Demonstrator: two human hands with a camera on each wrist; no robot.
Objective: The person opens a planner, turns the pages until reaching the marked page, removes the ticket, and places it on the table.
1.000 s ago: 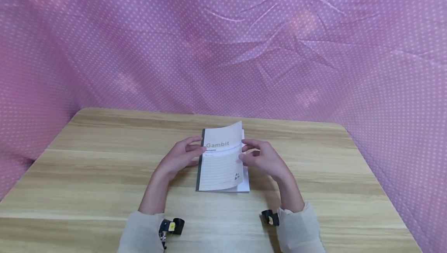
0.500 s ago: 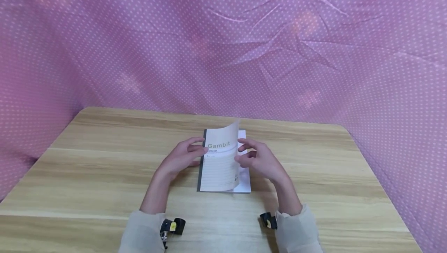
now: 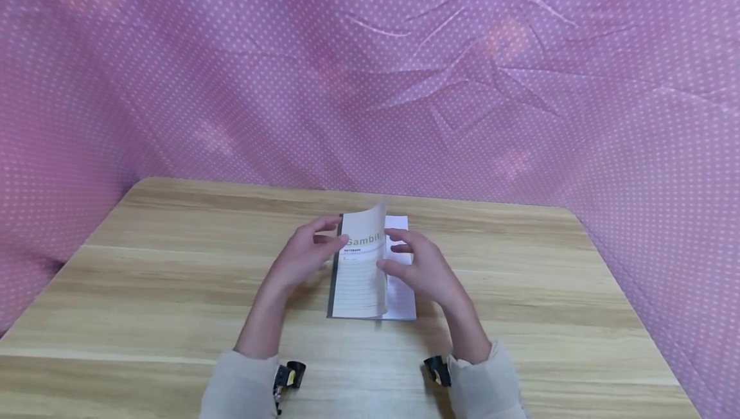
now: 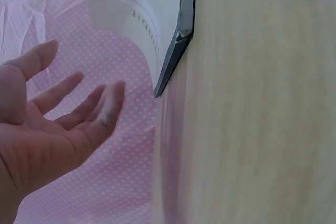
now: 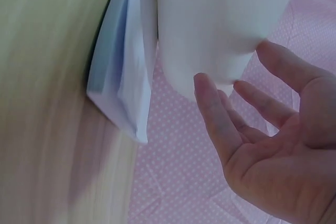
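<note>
A notebook point(image 3: 400, 290) with a dark spine lies on the table, its pale cover point(image 3: 361, 284) printed "Gambit" and lifted at the right side, curving up and leftward. White pages show beneath. My right hand point(image 3: 424, 268) is at the cover's free edge; in the right wrist view the thumb touches that edge and the other loosely bent fingers point(image 5: 210, 111) lie along the inner side. My left hand point(image 3: 300, 255) hovers by the spine, its thumb over the cover's left part in the head view. The left wrist view shows its relaxed fingers point(image 4: 107, 108) apart from the notebook.
The wood-grain table point(image 3: 173, 303) carries the notebook near its middle. A pink polka-dot cloth point(image 3: 370, 85) hangs behind the table and at both sides. Small black cameras point(image 3: 437, 371) sit at the wrists by the pale sleeves.
The cover's free edge has swung leftward, uncovering more white page. My right hand has moved left along with it. My left hand has shifted slightly up and right, with its thumb and fingers wider apart.
</note>
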